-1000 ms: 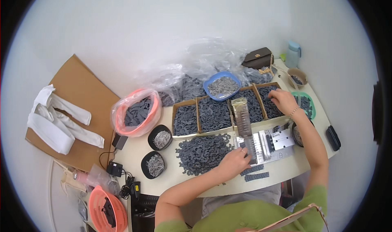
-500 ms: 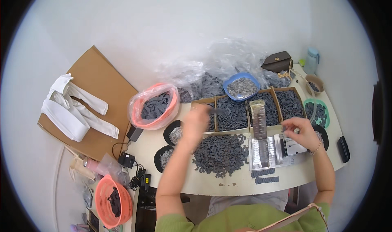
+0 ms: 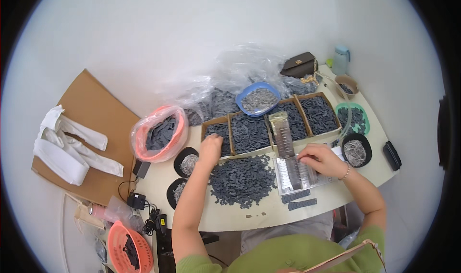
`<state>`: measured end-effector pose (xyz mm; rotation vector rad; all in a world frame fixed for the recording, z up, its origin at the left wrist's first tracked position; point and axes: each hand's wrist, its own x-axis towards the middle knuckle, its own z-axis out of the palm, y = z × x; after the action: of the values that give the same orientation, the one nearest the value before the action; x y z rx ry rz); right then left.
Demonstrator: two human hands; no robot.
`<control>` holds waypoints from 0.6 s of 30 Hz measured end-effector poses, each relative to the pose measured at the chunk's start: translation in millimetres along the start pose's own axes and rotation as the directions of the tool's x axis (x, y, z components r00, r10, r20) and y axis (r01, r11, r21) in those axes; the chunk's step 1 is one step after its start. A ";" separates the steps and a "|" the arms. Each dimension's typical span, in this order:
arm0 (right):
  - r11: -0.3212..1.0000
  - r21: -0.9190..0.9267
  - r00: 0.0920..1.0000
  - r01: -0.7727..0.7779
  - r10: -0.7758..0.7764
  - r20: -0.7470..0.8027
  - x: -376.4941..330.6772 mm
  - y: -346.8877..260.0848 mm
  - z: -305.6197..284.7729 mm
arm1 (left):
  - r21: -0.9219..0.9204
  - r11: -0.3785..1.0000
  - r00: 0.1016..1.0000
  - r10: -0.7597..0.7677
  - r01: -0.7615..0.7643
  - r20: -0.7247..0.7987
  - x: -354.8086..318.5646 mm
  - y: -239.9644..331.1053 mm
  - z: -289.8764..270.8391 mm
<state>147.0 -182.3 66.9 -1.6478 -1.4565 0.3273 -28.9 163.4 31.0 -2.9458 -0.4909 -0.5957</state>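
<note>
My left hand (image 3: 210,150) reaches into the leftmost compartment of a cardboard divided box (image 3: 231,136), among small dark grey pieces. Its fingertips are mostly hidden there. My right hand (image 3: 322,160) is at a silver metal fixture (image 3: 284,174), its thumb and fingers pinched together over the right part. Whatever lies between those fingertips is too small to make out. A clear ridged plastic strip (image 3: 283,133) stands along the fixture and reaches back over the box. Between my hands, a wide heap of small dark grey pieces (image 3: 242,180) lies on the table.
Black bowls of metal pins flank the work: two (image 3: 179,165) at left, one (image 3: 356,150) at right. A blue tray (image 3: 259,113) of pins sits on the box's back edge. Dark flat strips (image 3: 302,204) lie before the fixture. A pink basket (image 3: 180,138) stands left.
The whole view has shifted. My left hand has come down into the leftmost compartment. My right hand has moved left from the fixture's right end onto the fixture.
</note>
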 end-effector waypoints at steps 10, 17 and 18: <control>0.998 -0.067 0.995 -0.020 0.027 0.100 -8.3 14.8 21.6 | -0.822 0.562 0.971 0.131 0.093 0.200 -49.2 165.2 -35.0; 0.996 -0.087 0.992 0.037 -0.026 0.121 -13.3 14.2 30.4 | -0.710 0.699 0.978 0.193 -0.080 0.079 -70.8 181.5 -16.4; 0.990 -0.117 0.991 0.073 -0.059 0.122 -14.2 18.7 35.7 | -0.733 0.679 0.978 0.177 -0.043 0.107 -70.9 182.2 -15.0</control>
<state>130.7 -178.1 27.7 -1.6967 -1.6445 0.3088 -36.0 -31.6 11.4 -3.7820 -0.0622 -0.6418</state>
